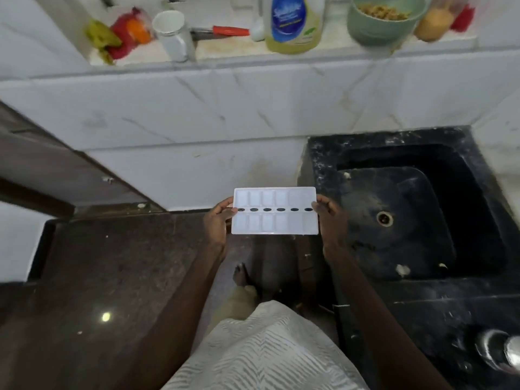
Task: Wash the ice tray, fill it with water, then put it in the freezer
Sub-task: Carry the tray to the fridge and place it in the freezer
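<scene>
A white plastic ice tray (275, 220) with two rows of compartments and a line of dark oval holes down its middle is held level in front of me. My left hand (218, 223) grips its left short edge, my right hand (330, 220) its right short edge. The tray hangs above the dark floor, just left of the black stone sink (323, 175). The sink's basin with its round drain (384, 218) lies to the right of my right hand. The compartments look pale; whether they hold water I cannot tell.
A white tiled wall (225, 130) rises behind the tray. On the ledge above stand a yellow dish soap bottle (294, 23), a green bowl (385, 21), a white cup (171, 32) and a red-handled tool (230, 30). A metal tap (501, 350) shows at bottom right. Dark cabinet (56, 164) at left.
</scene>
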Available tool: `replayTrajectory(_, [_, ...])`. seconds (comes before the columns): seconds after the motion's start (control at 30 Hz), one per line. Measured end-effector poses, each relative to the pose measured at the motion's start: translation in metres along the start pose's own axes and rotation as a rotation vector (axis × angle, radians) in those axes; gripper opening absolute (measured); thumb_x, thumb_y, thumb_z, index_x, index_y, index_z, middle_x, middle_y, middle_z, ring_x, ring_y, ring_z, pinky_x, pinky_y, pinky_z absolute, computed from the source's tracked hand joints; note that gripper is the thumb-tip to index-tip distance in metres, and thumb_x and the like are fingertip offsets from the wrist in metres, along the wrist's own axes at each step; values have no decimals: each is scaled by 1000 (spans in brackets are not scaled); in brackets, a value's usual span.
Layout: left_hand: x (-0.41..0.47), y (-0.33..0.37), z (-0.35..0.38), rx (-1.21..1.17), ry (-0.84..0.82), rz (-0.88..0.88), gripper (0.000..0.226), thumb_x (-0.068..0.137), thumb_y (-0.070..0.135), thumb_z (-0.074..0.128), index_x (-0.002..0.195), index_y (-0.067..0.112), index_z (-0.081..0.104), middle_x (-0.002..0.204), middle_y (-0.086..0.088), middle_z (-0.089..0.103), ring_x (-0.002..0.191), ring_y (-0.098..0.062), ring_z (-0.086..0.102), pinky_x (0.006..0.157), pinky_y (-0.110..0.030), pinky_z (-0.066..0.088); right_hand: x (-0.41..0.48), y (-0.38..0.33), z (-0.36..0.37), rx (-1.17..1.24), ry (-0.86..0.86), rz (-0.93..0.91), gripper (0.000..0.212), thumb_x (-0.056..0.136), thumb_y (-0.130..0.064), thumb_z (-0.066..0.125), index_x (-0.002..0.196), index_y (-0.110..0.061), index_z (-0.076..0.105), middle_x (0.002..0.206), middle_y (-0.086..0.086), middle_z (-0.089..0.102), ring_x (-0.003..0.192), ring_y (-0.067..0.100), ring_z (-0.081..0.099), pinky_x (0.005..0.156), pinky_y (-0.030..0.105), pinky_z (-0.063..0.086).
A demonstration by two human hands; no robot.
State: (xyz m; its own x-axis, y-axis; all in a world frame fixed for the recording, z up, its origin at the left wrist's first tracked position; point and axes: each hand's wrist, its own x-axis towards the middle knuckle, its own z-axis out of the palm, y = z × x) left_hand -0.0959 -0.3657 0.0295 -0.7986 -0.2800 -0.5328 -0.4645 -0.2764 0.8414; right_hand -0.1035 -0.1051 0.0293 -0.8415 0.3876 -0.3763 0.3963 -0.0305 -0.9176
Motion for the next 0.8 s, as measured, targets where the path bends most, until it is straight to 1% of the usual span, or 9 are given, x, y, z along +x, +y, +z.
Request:
replayTrajectory(0.03, [-1,2,-9,-8,25,2,37,78,8,65,111,18,78,109,-13,77,96,-34,72,84,-43,55,-1,-1,10,-4,-17,7,19,90,-18,71,108,-19,77,104,3,79,99,30,74,87,51,62])
replayTrajectory(0.1, [-4,5,-28,-29,65,20,41,75,12,65,114,17,78,112,-13,77,104,-36,71,90,-46,53,-4,-2,30,-26,-48,20,20,92,-17,72,111,-15,77,100,2,79,97,28,75,85,48,62])
replayTrajectory(0.23, [-8,7,-71,-107,183,49,42,71,13,64,112,14,77,117,-15,75,100,-30,70,88,-44,49,-12,-2,75,-80,-178,-14,17,89,-28,72,104,-24,78,98,-5,78,89,14,72,80,40,61])
replayTrajectory(0.3, [-12,10,-93,-142,238,59,43,71,14,64,112,13,76,116,-16,75,100,-28,69,89,-44,49,-17,-3,101,-126,-243,-33,16,90,-29,71,104,-23,78,99,-6,78,89,11,72,81,36,59])
replayTrajectory(0.4, [-20,15,-131,-213,332,73,41,77,9,60,115,9,74,115,-19,74,94,-26,69,84,-39,50,-29,-5,147,-169,-335,-50,16,92,-27,70,105,-23,77,103,-5,78,98,18,73,89,41,58])
replayTrajectory(0.5, [-24,15,-177,-251,404,66,38,79,14,61,114,15,75,116,-16,75,97,-28,69,86,-43,52,-44,-4,196,-207,-452,-69,11,93,-22,69,101,-25,77,104,2,78,93,18,70,87,42,56])
replayTrajectory(0.57, [-27,10,-208,-286,467,77,32,82,15,62,111,18,76,116,-14,75,97,-27,68,88,-44,51,-57,-3,230,-246,-510,-89,11,93,-22,70,98,-29,77,103,-2,78,94,18,71,86,39,56])
replayTrajectory(0.63, [-30,6,-236,-332,540,82,27,87,17,63,111,19,76,112,-11,76,94,-24,67,84,-41,51,-71,-2,263,-293,-575,-104,10,93,-22,70,97,-28,77,100,-5,78,92,15,71,83,36,57])
replayTrajectory(0.8, [-38,1,-302,-440,708,92,25,94,16,62,117,10,71,103,-7,73,91,-24,61,81,-38,48,-106,2,343,-416,-721,-129,13,92,-29,70,101,-28,79,100,-9,78,95,18,73,86,42,58])
